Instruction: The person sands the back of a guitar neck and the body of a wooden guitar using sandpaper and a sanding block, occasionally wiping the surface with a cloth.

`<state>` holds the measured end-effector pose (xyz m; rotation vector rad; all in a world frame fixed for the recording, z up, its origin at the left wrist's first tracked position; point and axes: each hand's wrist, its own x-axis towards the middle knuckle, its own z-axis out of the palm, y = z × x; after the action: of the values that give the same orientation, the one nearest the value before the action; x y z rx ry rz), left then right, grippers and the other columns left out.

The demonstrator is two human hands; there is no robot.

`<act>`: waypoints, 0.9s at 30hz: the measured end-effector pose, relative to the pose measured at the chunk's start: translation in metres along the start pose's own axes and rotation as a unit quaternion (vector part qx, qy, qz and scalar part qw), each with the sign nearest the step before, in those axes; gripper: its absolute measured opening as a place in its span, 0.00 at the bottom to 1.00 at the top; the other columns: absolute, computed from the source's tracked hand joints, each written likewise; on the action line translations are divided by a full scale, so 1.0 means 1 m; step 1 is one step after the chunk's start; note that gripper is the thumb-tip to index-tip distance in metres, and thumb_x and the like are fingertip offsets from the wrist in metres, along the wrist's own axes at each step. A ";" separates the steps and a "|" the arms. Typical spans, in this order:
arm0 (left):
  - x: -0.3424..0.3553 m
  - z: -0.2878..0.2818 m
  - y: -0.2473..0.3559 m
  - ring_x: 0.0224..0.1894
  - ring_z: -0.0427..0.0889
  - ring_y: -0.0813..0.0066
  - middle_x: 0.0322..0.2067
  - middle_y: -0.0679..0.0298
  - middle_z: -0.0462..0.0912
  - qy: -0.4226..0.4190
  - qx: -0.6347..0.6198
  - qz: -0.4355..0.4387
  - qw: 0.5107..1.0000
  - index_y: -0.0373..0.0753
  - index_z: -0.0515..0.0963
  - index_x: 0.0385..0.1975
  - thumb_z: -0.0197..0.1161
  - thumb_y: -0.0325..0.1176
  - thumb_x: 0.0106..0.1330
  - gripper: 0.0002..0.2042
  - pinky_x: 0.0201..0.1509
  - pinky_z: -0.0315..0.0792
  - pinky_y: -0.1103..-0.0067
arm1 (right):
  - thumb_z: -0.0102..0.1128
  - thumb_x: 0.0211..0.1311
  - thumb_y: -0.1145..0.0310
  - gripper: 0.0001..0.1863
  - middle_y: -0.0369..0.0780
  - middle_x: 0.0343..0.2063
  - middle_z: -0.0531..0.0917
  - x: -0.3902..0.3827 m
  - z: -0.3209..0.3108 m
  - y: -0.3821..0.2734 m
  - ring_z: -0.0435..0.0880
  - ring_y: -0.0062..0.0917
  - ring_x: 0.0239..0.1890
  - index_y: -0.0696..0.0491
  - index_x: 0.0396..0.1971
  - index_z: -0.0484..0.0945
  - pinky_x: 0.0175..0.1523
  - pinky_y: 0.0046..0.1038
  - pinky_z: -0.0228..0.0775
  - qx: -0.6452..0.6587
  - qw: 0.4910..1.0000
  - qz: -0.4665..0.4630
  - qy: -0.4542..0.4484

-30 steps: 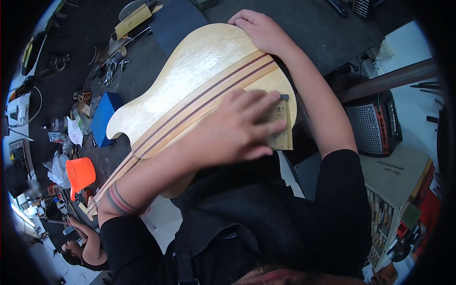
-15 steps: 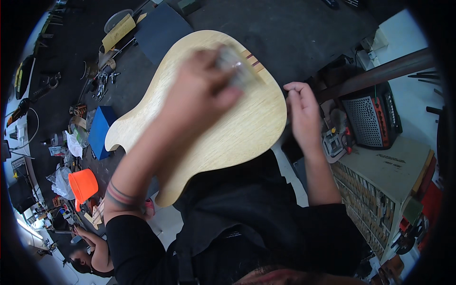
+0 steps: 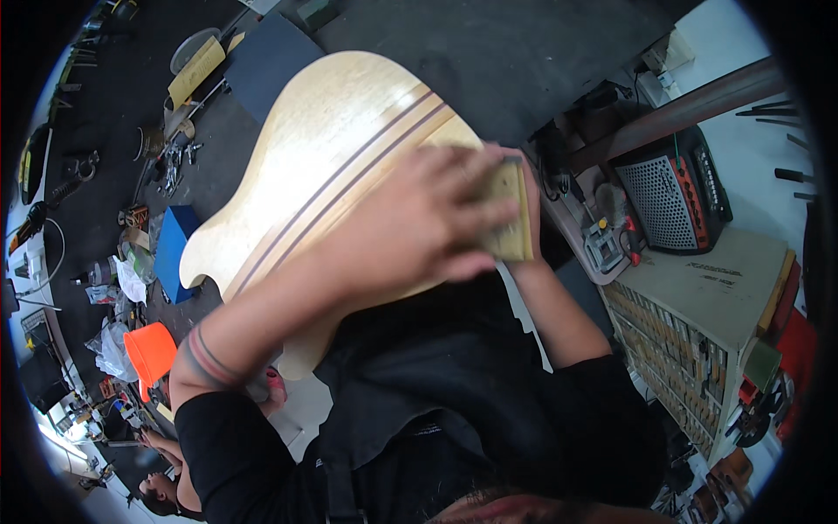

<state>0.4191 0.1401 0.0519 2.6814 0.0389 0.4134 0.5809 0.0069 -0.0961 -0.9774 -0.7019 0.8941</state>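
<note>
A pale wooden guitar body (image 3: 323, 113) with darker lengthwise stripes lies tilted in front of me. My left hand (image 3: 419, 214), smeared by motion, grips a flat yellowish rectangular block (image 3: 508, 192) over the body's right end. Behind that block is my right hand (image 3: 532, 236) at the guitar's edge, its fingers mostly hidden.
Dark workbench (image 3: 524, 61) with a blue block (image 3: 179, 253), metal tools (image 3: 175, 162), bags and an orange container (image 3: 148, 349). At right: a metal beam (image 3: 672, 113), a speaker amplifier (image 3: 655, 201), a beige drawer cabinet (image 3: 672, 349). A co-worker (image 3: 170, 485) is at lower left.
Since half a second ago my left hand has moved rightward and down with the block, uncovering the stripes. My right hand has shifted left, behind it. The guitar body has moved slightly left.
</note>
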 end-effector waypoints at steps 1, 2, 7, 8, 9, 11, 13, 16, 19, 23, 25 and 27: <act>-0.001 -0.006 -0.026 0.70 0.85 0.41 0.71 0.45 0.85 0.005 0.005 -0.005 1.000 0.49 0.93 0.66 0.86 0.40 0.64 0.28 0.75 0.80 0.52 | 0.55 0.92 0.75 0.15 0.40 0.64 0.89 -0.002 0.008 -0.009 0.88 0.19 0.60 0.58 0.69 0.80 0.68 0.27 0.80 -0.031 0.999 0.005 -0.011; -0.002 -0.014 -0.047 0.70 0.85 0.41 0.71 0.44 0.86 0.029 0.055 -0.095 0.994 0.47 0.93 0.67 0.84 0.39 0.67 0.27 0.77 0.79 0.53 | 0.53 0.93 0.75 0.14 0.40 0.61 0.90 0.003 0.017 -0.012 0.88 0.18 0.60 0.59 0.67 0.82 0.68 0.26 0.80 -0.076 0.997 0.012 0.015; -0.006 -0.029 -0.079 0.69 0.84 0.39 0.76 0.40 0.83 0.068 0.183 -0.190 0.962 0.45 0.92 0.69 0.80 0.43 0.70 0.27 0.78 0.78 0.55 | 0.51 0.93 0.76 0.14 0.38 0.55 0.91 0.009 0.029 -0.013 0.87 0.18 0.58 0.60 0.63 0.85 0.66 0.25 0.79 -0.119 0.991 0.006 0.068; -0.005 -0.012 -0.045 0.70 0.84 0.39 0.75 0.40 0.83 0.053 0.113 -0.145 0.981 0.47 0.93 0.67 0.83 0.43 0.67 0.28 0.78 0.77 0.53 | 0.53 0.93 0.75 0.13 0.38 0.55 0.91 0.007 0.021 -0.010 0.87 0.18 0.59 0.60 0.63 0.85 0.66 0.26 0.80 -0.107 0.993 0.022 0.050; -0.003 -0.006 -0.014 0.71 0.84 0.39 0.75 0.40 0.83 0.038 0.071 -0.057 0.995 0.48 0.93 0.67 0.86 0.41 0.63 0.29 0.78 0.76 0.50 | 0.55 0.92 0.74 0.12 0.37 0.54 0.91 0.003 0.012 -0.007 0.87 0.18 0.59 0.59 0.63 0.84 0.65 0.26 0.80 -0.096 0.994 0.041 0.032; -0.011 0.004 0.011 0.71 0.84 0.39 0.75 0.39 0.82 -0.001 0.021 -0.009 1.000 0.49 0.92 0.68 0.86 0.39 0.62 0.30 0.77 0.77 0.48 | 0.56 0.92 0.72 0.13 0.37 0.53 0.92 0.002 0.009 -0.001 0.88 0.18 0.58 0.60 0.63 0.84 0.65 0.27 0.81 -0.009 0.998 0.033 0.045; -0.018 -0.013 -0.038 0.70 0.85 0.39 0.74 0.40 0.84 0.038 0.054 -0.065 0.996 0.49 0.93 0.68 0.85 0.39 0.64 0.29 0.78 0.77 0.53 | 0.54 0.94 0.72 0.14 0.39 0.54 0.93 0.007 0.024 -0.016 0.89 0.18 0.58 0.61 0.63 0.86 0.66 0.26 0.81 -0.150 0.986 0.007 0.065; -0.035 -0.037 -0.109 0.69 0.84 0.39 0.71 0.40 0.87 0.106 0.240 -0.195 0.945 0.45 0.92 0.69 0.82 0.38 0.67 0.28 0.77 0.79 0.54 | 0.52 0.95 0.71 0.14 0.38 0.53 0.92 0.008 0.030 -0.015 0.88 0.16 0.55 0.59 0.61 0.86 0.64 0.25 0.79 -0.140 0.988 0.019 0.062; -0.020 -0.012 -0.045 0.71 0.83 0.42 0.72 0.42 0.86 0.074 0.109 -0.164 0.978 0.45 0.93 0.67 0.83 0.39 0.66 0.27 0.79 0.76 0.56 | 0.52 0.96 0.69 0.13 0.35 0.51 0.90 0.008 0.019 -0.010 0.87 0.14 0.51 0.58 0.59 0.85 0.61 0.24 0.80 -0.135 0.988 0.018 0.069; -0.046 -0.009 0.004 0.68 0.84 0.41 0.73 0.46 0.85 0.042 0.031 -0.044 0.998 0.47 0.93 0.66 0.84 0.37 0.60 0.29 0.77 0.77 0.55 | 0.50 0.94 0.74 0.16 0.39 0.52 0.92 0.008 0.013 -0.007 0.88 0.19 0.57 0.61 0.63 0.87 0.65 0.26 0.80 -0.084 0.994 0.040 0.065; -0.068 -0.044 -0.018 0.67 0.85 0.42 0.67 0.42 0.89 0.039 0.072 -0.129 0.988 0.42 0.95 0.60 0.82 0.36 0.63 0.24 0.74 0.80 0.57 | 0.50 0.94 0.74 0.16 0.39 0.53 0.91 0.009 0.018 -0.009 0.88 0.20 0.56 0.62 0.63 0.86 0.65 0.26 0.80 -0.153 0.986 0.014 0.070; -0.084 -0.069 -0.065 0.64 0.86 0.43 0.71 0.41 0.87 0.118 0.225 -0.207 0.945 0.42 0.95 0.62 0.81 0.39 0.64 0.25 0.71 0.82 0.58 | 0.51 0.94 0.75 0.15 0.40 0.53 0.91 0.009 0.025 -0.012 0.88 0.20 0.55 0.63 0.63 0.86 0.65 0.27 0.79 -0.184 0.981 0.005 0.058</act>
<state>0.3210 0.2195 0.0606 2.9277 0.8470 0.6455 0.5688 0.0215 -0.0741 -1.3519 -0.7785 0.7214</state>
